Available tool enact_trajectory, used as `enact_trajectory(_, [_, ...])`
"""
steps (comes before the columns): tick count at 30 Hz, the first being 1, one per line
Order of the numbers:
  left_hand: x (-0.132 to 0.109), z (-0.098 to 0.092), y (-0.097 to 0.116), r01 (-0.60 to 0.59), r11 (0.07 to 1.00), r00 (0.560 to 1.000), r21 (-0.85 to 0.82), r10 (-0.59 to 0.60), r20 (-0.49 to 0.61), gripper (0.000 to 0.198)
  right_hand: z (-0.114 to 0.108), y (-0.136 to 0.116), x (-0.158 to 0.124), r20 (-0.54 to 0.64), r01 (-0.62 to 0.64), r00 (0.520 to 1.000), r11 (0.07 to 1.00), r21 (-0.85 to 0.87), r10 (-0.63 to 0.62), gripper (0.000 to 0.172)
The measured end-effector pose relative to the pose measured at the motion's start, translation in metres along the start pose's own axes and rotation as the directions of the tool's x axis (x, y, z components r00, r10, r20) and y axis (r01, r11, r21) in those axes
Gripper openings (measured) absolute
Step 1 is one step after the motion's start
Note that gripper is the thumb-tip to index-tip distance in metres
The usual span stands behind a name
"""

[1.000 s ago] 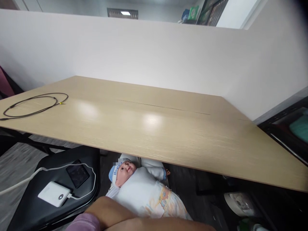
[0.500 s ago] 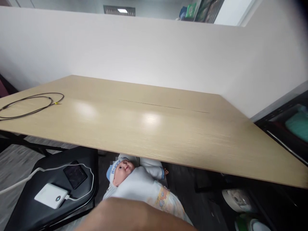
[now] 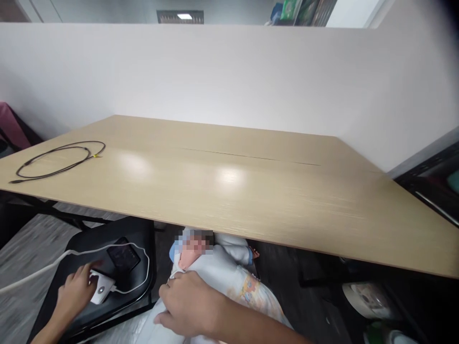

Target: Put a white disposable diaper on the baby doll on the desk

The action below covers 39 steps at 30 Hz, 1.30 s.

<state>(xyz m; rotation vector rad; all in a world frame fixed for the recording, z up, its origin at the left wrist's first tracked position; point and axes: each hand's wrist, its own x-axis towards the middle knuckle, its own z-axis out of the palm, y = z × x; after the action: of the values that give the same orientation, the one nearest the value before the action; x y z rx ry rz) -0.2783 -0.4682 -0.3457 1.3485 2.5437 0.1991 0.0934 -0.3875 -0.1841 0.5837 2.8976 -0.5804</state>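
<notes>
My left hand (image 3: pixel 77 290) reaches over the chair at the lower left, its fingers curled over the far end of a white power bank (image 3: pixel 103 288). A white cable (image 3: pixel 129 289) is plugged into the power bank's near right corner. A baby doll (image 3: pixel 222 260) in pale clothes and a blue-and-white cap lies across my lap, its head close below the table edge. My right hand (image 3: pixel 191 303) lies across the doll's body, with bent fingers closed on its pale clothing. The fingertips are partly hidden, and pixelation covers the doll's face.
A wooden table (image 3: pixel 229 200) spans the view, against a white partition (image 3: pixel 215 71). A coiled black cable (image 3: pixel 57 165) lies on its left. A dark phone-like device (image 3: pixel 124 254) rests on the black chair (image 3: pixel 96 239). Round containers (image 3: pixel 366 298) stand under the table at right.
My left hand has come into view and onto the power bank. My right hand shows more fully, its fingers now on the doll's clothing. The camera view has shifted slightly left.
</notes>
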Motion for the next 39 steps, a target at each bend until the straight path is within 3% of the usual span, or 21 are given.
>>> enact_trajectory(2, [0.028,0.025,-0.033,0.083,0.995,0.995,0.053,-0.080,-0.059,0.061,-0.004,0.002,-0.003,-0.015,-0.002,1.000,1.000,0.001,0.002,0.050])
enact_trajectory(4, [0.055,0.051,-0.050,0.114,0.992,0.992,0.057,-0.110,-0.064,0.068,-0.005,0.004,-0.006,-0.051,-0.008,0.999,1.000,0.003,0.008,0.046])
enact_trajectory(7, [0.080,0.078,-0.054,0.116,0.992,0.992,0.046,-0.114,-0.049,0.069,-0.003,0.006,-0.005,-0.055,-0.017,0.998,1.000,0.017,0.018,0.044])
enact_trajectory(10, [0.087,0.090,-0.053,0.129,0.991,0.991,0.039,-0.127,-0.048,0.068,-0.003,0.006,-0.003,-0.021,-0.014,1.000,0.999,0.034,0.014,0.045])
enact_trajectory(14, [0.075,0.098,-0.058,0.085,0.996,0.996,0.037,-0.083,-0.037,0.065,-0.006,0.005,-0.004,-0.040,-0.041,0.998,0.999,0.036,0.043,0.040])
enact_trajectory(19, [0.036,0.109,-0.063,-0.008,0.998,0.997,0.057,0.012,-0.076,0.061,-0.006,0.006,-0.005,-0.013,-0.027,1.000,0.997,0.066,0.028,0.044])
enact_trajectory(23, [0.003,0.115,-0.060,-0.041,0.997,0.989,0.060,0.049,-0.140,0.058,0.000,0.009,-0.004,-0.055,-0.005,0.998,0.997,0.078,0.009,0.047])
enact_trajectory(27, [-0.016,0.114,-0.053,-0.075,0.995,0.987,0.061,0.083,-0.135,0.055,0.000,0.009,-0.004,-0.071,0.004,0.997,0.998,0.066,0.000,0.047])
enact_trajectory(33, [-0.006,0.109,-0.045,-0.069,0.993,0.988,0.097,0.081,-0.130,0.053,-0.002,0.009,-0.007,-0.069,0.011,0.998,0.998,0.067,-0.006,0.046])
enact_trajectory(39, [0.009,0.101,-0.035,0.035,0.999,0.988,0.001,-0.035,-0.151,0.061,-0.003,0.013,-0.011,-0.087,0.048,0.996,0.989,0.138,-0.036,0.045])
